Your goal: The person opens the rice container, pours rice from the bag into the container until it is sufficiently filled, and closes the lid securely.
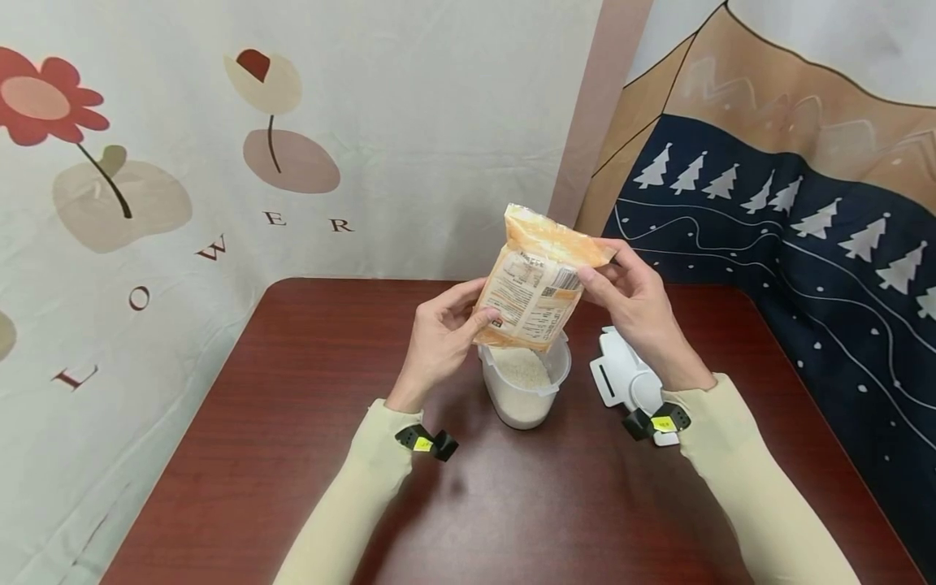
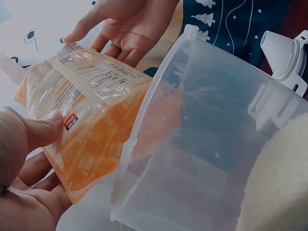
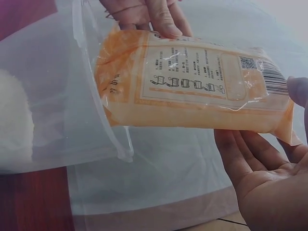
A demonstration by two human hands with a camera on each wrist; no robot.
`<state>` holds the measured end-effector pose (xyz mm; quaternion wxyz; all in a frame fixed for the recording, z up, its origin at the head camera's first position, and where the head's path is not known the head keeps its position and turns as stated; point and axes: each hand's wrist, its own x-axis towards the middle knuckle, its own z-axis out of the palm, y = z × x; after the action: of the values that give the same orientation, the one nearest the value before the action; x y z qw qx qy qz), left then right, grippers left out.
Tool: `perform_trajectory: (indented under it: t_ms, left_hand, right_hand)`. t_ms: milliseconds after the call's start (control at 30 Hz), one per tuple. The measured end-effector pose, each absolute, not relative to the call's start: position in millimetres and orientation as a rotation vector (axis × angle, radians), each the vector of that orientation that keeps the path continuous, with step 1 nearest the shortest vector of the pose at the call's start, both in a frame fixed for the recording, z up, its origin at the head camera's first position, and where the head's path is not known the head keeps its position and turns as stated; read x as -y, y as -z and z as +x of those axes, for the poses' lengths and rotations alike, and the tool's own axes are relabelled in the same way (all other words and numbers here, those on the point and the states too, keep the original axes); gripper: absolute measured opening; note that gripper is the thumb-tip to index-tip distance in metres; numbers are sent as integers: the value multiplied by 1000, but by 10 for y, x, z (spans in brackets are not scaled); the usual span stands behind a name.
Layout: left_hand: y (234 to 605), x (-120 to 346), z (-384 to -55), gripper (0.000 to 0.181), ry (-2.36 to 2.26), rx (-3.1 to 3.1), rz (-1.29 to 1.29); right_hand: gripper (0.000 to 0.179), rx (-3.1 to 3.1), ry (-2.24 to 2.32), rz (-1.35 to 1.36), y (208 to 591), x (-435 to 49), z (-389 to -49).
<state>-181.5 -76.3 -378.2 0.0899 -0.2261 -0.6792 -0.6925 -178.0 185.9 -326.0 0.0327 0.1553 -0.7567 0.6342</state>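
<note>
Sleeves (image 1: 344,496) sit nearest the head cam, black wrist cameras (image 1: 431,444) strapped at the cuffs. Left hand (image 1: 441,337): thumb flat on the printed face of the orange packet (image 1: 532,286), fingers behind its lower left side, so a light pinch with only a packet's thickness between. Right hand (image 1: 634,302): pinches the packet's upper right corner, thumb in front, fingers curled behind. Packet spans the gap between the two hands, tilted.

Step in hand reads as a two-handed hold above the tub. To do it well: share the weight across both hands, pinch gently since the film looks thin and crinkly, and leave some clearance over the rim. Can't tell from these angles whether the packet's bottom edge touches it.

Clear tub (image 1: 517,406) stands upright below and between the hands, uncovered, part filled with white grains (image 1: 522,370). A bump there could tip it, so I'd move slowly. White plastic lid-like part (image 1: 621,372) lies under the right hand, on the table (image 1: 292,422), just beside the tub.
</note>
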Motion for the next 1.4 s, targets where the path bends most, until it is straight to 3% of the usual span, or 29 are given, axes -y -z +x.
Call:
perform_trajectory:
  t_ms: [1000,1267,1400]
  left_hand:
    - [3689,821,-1839,43,1987,1940,-743]
    - [3644,806,-1831,36,1858,1945,-845]
    - [3644,822,-1824,35,1731,1969,-827]
  right_hand:
    - [40,2415,-1829,465,3192,-2060,-1692]
    - [66,2502,-1759,620,3214,-2126,-1652]
    - [69,2577,-1607,626,3246,-2115,-1601]
